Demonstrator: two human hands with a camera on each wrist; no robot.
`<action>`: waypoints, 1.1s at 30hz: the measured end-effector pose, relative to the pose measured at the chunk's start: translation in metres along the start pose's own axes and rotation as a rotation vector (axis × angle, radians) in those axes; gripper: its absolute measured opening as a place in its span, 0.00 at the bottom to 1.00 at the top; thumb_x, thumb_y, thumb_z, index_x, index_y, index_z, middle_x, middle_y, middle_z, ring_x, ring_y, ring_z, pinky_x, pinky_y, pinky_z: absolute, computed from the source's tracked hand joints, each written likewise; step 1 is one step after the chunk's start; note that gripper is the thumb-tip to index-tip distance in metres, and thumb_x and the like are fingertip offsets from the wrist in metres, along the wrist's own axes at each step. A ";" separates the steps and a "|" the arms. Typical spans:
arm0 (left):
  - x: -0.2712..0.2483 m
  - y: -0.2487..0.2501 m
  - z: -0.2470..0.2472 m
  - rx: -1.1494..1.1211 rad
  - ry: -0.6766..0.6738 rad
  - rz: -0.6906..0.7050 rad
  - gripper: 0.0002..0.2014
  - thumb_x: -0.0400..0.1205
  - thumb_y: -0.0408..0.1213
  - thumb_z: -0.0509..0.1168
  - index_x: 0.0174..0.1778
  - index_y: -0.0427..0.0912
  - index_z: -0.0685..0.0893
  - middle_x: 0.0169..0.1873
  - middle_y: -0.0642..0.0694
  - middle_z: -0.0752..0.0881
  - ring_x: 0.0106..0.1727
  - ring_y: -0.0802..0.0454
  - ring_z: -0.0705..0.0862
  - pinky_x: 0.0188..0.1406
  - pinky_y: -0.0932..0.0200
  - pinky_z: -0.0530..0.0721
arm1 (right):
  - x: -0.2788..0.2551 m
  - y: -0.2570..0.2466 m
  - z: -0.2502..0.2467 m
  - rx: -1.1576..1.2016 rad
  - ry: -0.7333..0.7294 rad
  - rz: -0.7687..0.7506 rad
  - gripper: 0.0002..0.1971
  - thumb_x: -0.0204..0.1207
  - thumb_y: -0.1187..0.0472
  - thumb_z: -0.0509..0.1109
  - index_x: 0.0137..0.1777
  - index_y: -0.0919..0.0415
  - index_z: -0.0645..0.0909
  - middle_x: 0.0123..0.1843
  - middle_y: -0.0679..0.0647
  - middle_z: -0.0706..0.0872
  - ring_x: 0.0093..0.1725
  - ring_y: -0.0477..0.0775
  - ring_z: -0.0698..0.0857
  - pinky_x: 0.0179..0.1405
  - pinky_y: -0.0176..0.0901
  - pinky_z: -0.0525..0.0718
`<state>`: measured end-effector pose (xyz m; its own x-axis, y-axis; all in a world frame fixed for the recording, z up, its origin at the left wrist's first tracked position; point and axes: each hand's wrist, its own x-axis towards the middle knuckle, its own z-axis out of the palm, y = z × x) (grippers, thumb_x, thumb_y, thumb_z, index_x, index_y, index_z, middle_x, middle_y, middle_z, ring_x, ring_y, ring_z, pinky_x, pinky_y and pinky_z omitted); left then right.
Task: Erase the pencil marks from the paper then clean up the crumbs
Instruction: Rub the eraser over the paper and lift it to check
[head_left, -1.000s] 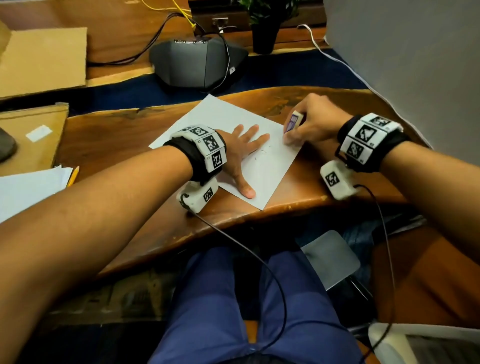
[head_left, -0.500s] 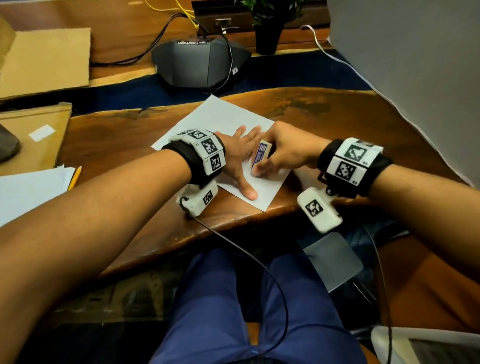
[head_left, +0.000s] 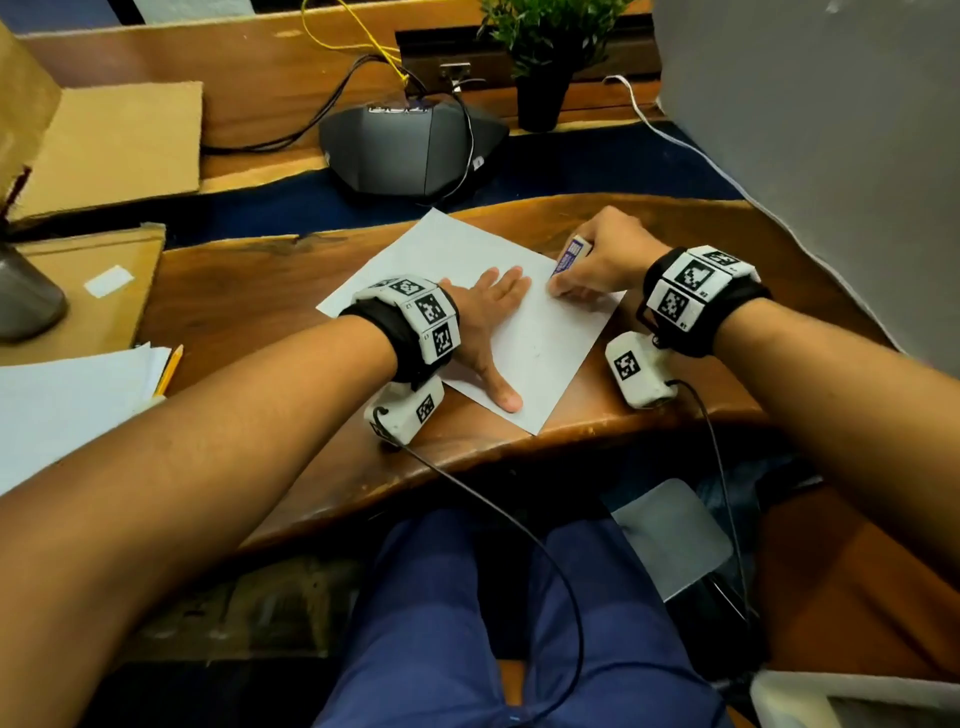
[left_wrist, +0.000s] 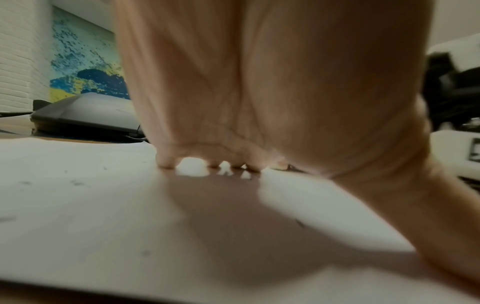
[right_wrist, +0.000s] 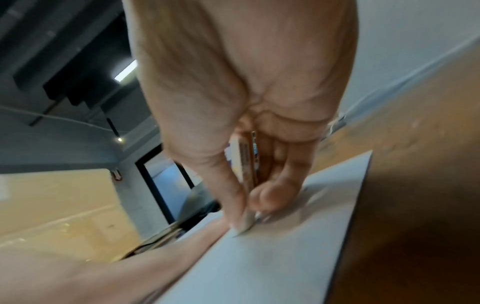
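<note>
Pinched in the right hand (head_left: 602, 260), the eraser (head_left: 570, 254) tilts tip-down onto the paper (head_left: 545, 343); left hand (head_left: 483, 322) presses flat.

White paper (head_left: 540, 332) flat; sleeved eraser (head_left: 570, 254) tilted upright.

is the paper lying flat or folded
Flat and spread: the paper lies unfolded on the desk, the left hand pressing it down.

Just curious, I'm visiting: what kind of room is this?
Probably an office or meeting room: a dark grey conference speakerphone with cables, a stack of white paper with a yellow pencil, and a live-edge wooden desk.
</note>
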<state>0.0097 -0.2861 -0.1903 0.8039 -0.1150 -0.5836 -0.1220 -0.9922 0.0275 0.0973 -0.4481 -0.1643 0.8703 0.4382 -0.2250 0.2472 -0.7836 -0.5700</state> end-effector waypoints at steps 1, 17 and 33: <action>0.000 0.000 0.000 0.003 0.006 -0.002 0.79 0.54 0.74 0.76 0.82 0.50 0.24 0.82 0.53 0.25 0.84 0.49 0.29 0.81 0.27 0.41 | 0.001 0.001 -0.007 -0.040 0.057 -0.003 0.17 0.68 0.58 0.86 0.54 0.64 0.89 0.49 0.57 0.92 0.43 0.54 0.91 0.38 0.40 0.88; 0.004 -0.009 0.001 0.027 0.004 0.016 0.77 0.52 0.80 0.71 0.81 0.57 0.22 0.81 0.56 0.23 0.84 0.49 0.29 0.81 0.28 0.40 | -0.003 0.034 -0.023 0.058 -0.016 0.016 0.14 0.69 0.62 0.85 0.52 0.64 0.88 0.44 0.57 0.91 0.38 0.51 0.90 0.27 0.32 0.83; 0.026 0.013 -0.037 -0.048 0.093 -0.075 0.60 0.62 0.71 0.74 0.86 0.62 0.49 0.87 0.50 0.43 0.86 0.41 0.54 0.82 0.38 0.57 | -0.003 0.019 -0.002 0.041 -0.071 -0.077 0.13 0.65 0.63 0.87 0.48 0.62 0.91 0.43 0.54 0.92 0.37 0.50 0.91 0.26 0.32 0.85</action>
<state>0.0508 -0.3039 -0.1750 0.8606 -0.0427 -0.5075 -0.0334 -0.9991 0.0273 0.1000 -0.4650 -0.1728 0.8165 0.5280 -0.2337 0.2934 -0.7280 -0.6196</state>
